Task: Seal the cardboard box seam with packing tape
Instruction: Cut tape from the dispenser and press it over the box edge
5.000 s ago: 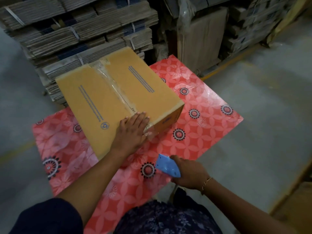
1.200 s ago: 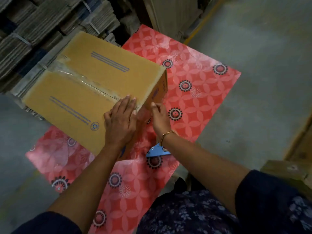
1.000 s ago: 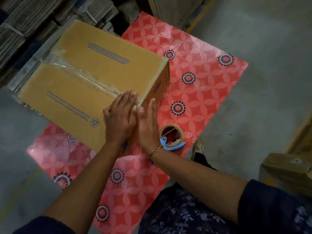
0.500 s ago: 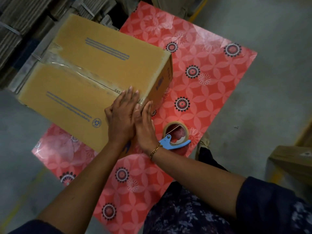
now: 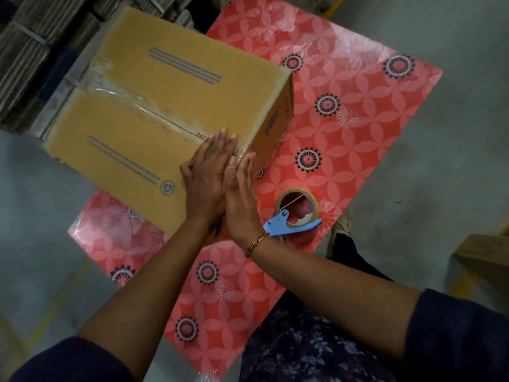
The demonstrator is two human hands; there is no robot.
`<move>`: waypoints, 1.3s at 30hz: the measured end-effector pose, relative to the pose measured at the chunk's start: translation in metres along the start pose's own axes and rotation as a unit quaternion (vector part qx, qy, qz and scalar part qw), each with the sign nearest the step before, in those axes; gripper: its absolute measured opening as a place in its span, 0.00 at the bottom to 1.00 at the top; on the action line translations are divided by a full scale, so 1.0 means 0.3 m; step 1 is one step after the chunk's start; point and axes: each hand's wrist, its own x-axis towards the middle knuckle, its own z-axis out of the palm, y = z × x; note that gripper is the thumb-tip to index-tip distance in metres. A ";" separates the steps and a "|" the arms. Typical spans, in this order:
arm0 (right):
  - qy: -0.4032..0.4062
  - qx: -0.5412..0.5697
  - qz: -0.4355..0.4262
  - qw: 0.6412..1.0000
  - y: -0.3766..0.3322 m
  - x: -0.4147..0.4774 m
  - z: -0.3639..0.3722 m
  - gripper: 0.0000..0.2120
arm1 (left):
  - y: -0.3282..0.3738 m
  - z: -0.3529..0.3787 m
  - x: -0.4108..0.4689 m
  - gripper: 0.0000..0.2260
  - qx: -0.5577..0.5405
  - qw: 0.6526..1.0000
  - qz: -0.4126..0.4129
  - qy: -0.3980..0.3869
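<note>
A brown cardboard box (image 5: 176, 86) lies on a red flowered mat (image 5: 344, 111). Clear packing tape (image 5: 143, 102) runs along its top seam, wrinkled at the far end. My left hand (image 5: 208, 172) lies flat on the box top at the near end of the seam. My right hand (image 5: 239, 194) presses flat against the box's near side, just below the edge, touching the left hand. Neither hand holds anything. The tape roll in its blue dispenser (image 5: 296, 213) rests on the mat just right of my right wrist.
Bundled stacks of flat cardboard (image 5: 30, 45) stand behind the box at the upper left. Grey concrete floor (image 5: 440, 161) surrounds the mat. Another carton (image 5: 482, 260) sits at the right edge. My knees are at the mat's near edge.
Five seconds ago my right hand held the blue dispenser; it now lies on the mat. Both hands have settled flat at the near end of the seam. The view has shifted slightly.
</note>
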 end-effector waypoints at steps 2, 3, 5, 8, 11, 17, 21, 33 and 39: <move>-0.014 0.000 0.008 1.000 0.019 -0.013 0.005 0.58 | 0.003 -0.003 -0.001 0.21 -0.005 1.000 -0.002 0.000; -0.020 -0.001 0.011 1.000 0.027 -0.019 0.007 0.58 | 0.005 -0.003 -0.002 0.21 -0.007 1.000 -0.003 0.001; -0.041 -0.019 0.023 0.999 0.042 -0.027 0.000 0.57 | 0.011 -0.005 -0.002 0.20 -0.018 1.000 -0.005 0.005; -0.077 -0.061 0.066 0.993 0.076 -0.050 -0.017 0.55 | 0.014 -0.007 -0.006 0.21 -0.038 0.999 -0.003 0.006; -0.058 -0.095 0.053 0.992 0.084 -0.065 -0.018 0.43 | 0.016 -0.008 -0.008 0.21 -0.046 0.999 -0.005 0.018; 0.004 -0.138 -0.080 0.987 0.080 -0.030 0.003 0.50 | 0.016 -0.010 -0.008 0.21 -0.042 0.999 0.001 0.023; -0.029 -0.117 -0.089 0.989 0.121 -0.030 -0.025 0.49 | 0.016 -0.002 -0.003 0.21 -0.040 0.999 -0.005 0.026; 0.045 -0.035 -0.003 0.998 -0.014 0.071 -0.020 0.46 | 0.015 0.000 -0.007 0.21 0.009 1.000 -0.009 0.016; 0.034 -0.050 0.002 0.998 0.072 0.068 -0.001 0.54 | 0.009 0.002 -0.005 0.21 -0.005 1.000 -0.004 0.010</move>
